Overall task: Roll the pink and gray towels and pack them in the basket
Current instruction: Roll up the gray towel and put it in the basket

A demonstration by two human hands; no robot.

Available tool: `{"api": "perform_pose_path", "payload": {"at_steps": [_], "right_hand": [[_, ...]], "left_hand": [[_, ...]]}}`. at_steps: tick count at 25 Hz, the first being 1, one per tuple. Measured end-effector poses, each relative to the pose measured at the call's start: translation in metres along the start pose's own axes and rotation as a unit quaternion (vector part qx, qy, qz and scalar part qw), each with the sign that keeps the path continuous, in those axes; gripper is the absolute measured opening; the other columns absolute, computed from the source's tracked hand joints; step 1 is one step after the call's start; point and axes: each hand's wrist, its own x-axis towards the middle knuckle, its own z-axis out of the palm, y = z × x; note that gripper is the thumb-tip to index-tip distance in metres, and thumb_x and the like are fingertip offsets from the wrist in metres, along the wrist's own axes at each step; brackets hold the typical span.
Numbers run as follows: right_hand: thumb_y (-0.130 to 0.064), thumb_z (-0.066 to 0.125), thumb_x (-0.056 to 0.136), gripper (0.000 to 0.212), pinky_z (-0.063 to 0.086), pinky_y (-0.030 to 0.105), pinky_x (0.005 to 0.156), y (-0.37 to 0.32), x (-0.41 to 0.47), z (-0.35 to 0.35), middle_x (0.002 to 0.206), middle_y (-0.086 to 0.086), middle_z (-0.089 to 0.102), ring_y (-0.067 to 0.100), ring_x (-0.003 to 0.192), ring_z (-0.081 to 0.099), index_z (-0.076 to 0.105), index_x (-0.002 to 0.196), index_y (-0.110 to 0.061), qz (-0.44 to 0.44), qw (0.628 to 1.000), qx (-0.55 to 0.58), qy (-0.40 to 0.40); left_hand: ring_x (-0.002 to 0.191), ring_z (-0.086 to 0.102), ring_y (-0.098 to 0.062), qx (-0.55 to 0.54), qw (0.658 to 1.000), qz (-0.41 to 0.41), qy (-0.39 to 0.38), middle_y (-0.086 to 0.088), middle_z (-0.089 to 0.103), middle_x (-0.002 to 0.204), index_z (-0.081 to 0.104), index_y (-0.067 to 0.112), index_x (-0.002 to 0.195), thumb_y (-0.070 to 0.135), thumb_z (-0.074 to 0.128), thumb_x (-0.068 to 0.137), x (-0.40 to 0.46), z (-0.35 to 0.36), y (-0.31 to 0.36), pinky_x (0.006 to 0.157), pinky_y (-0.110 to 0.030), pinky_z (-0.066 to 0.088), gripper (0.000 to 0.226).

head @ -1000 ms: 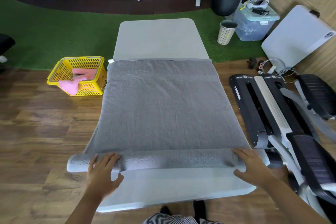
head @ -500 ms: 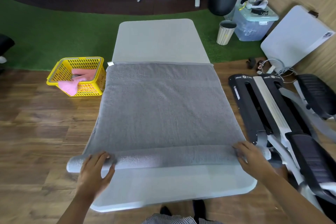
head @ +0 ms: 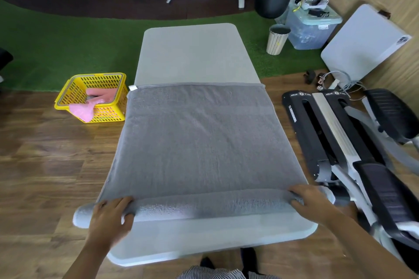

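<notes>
At the table's near edge, left hand and right hand flat-fingered on the gray towel's roll.

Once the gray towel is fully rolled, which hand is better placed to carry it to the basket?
Left. The left hand is on the basket side; the right hand is opposite.

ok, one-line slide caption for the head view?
Both hands, left hand and right hand, roll the gray towel on the table; pink towel sits in the yellow basket.
</notes>
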Motion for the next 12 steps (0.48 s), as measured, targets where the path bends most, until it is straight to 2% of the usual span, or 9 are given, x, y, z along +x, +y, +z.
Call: {"api": "perform_pose_path", "payload": {"at_steps": [3,5,7,8,10,12], "right_hand": [[-0.016,0.064,0.069,0.038,0.041,0.032,0.088,0.001,0.001,0.005,0.102,0.000,0.058,0.022,0.093,0.053,0.060,0.107,-0.013,-0.002,0.999,-0.006,0.053],[-0.021,0.059,0.071,0.035,0.042,0.044,0.091,0.005,0.001,0.010,0.102,0.002,0.057,0.024,0.091,0.053,0.059,0.104,-0.012,-0.004,0.994,-0.020,0.111],[-0.034,0.047,0.074,0.041,0.045,0.051,0.090,0.010,-0.001,0.015,0.095,0.003,0.061,0.027,0.087,0.056,0.063,0.102,-0.009,0.005,0.992,-0.032,0.124],[-0.037,0.047,0.073,0.046,0.044,0.052,0.091,0.012,-0.002,0.018,0.096,0.003,0.062,0.027,0.089,0.056,0.064,0.104,-0.008,0.005,0.993,-0.036,0.109],[-0.034,0.059,0.065,0.049,0.044,0.050,0.092,0.015,-0.005,0.019,0.098,0.003,0.063,0.028,0.093,0.057,0.065,0.106,-0.009,0.000,0.996,-0.047,0.071],[-0.028,0.061,0.059,0.038,0.049,0.040,0.080,0.013,-0.005,0.015,0.084,-0.003,0.061,0.028,0.082,0.060,0.066,0.093,-0.013,0.001,0.998,-0.040,0.038]], "left_hand": [[0.092,0.064,-0.027,0.003,0.999,-0.027,0.018,-0.003,0.067,0.104,0.064,0.011,0.106,0.033,0.036,0.075,0.002,0.003,0.004,0.099,-0.054,0.038,0.047],[0.099,0.063,-0.025,0.009,0.999,-0.012,0.034,-0.005,0.068,0.107,0.066,0.008,0.108,0.034,0.037,0.076,0.002,0.007,0.009,0.103,-0.052,0.033,0.050],[0.104,0.059,-0.019,0.025,0.999,0.012,0.039,-0.002,0.068,0.110,0.066,0.011,0.111,0.037,0.040,0.072,0.000,0.010,0.012,0.106,-0.049,0.028,0.054],[0.102,0.060,-0.018,0.031,0.998,0.018,0.042,-0.001,0.068,0.108,0.067,0.012,0.111,0.035,0.040,0.071,0.000,0.011,0.012,0.104,-0.049,0.030,0.054],[0.089,0.066,-0.022,0.036,0.998,0.019,0.057,0.001,0.070,0.097,0.070,0.013,0.104,0.030,0.039,0.072,-0.001,0.011,0.010,0.094,-0.049,0.038,0.048],[0.075,0.068,-0.024,0.048,0.996,0.023,0.071,0.001,0.070,0.083,0.073,0.014,0.095,0.025,0.037,0.073,0.000,0.008,0.008,0.081,-0.047,0.042,0.044]]}}
